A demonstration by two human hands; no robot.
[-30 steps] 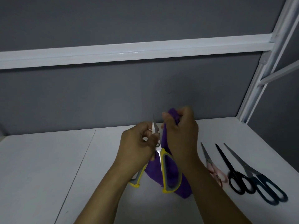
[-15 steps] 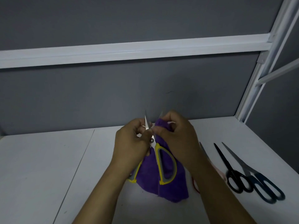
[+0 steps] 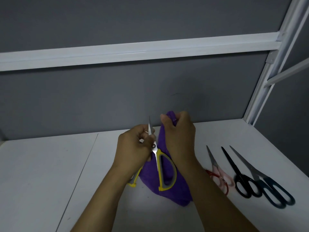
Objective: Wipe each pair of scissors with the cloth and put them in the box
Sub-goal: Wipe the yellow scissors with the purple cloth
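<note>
My left hand [image 3: 134, 149] grips the yellow-and-grey scissors [image 3: 164, 171] near the pivot, blades spread and pointing up, one bare blade tip showing above my fingers. My right hand [image 3: 179, 139] pinches the purple cloth [image 3: 168, 190] around the other blade, which is hidden inside the fold. The cloth hangs down behind the handles to the white table [image 3: 50, 173]. To the right lie three more pairs side by side: pink-and-red scissors [image 3: 217, 171], black scissors [image 3: 237, 173] and dark teal scissors [image 3: 260, 180]. No box is in view.
A grey wall rises behind the table, crossed by a white rail [image 3: 133, 51]. A white frame post [image 3: 262, 87] stands at the back right corner. The table's right edge runs just past the teal scissors.
My right hand has slid the cloth up along the blade from near the pivot toward the tip. The left hand has kept its hold, and the scissors stay upright.
</note>
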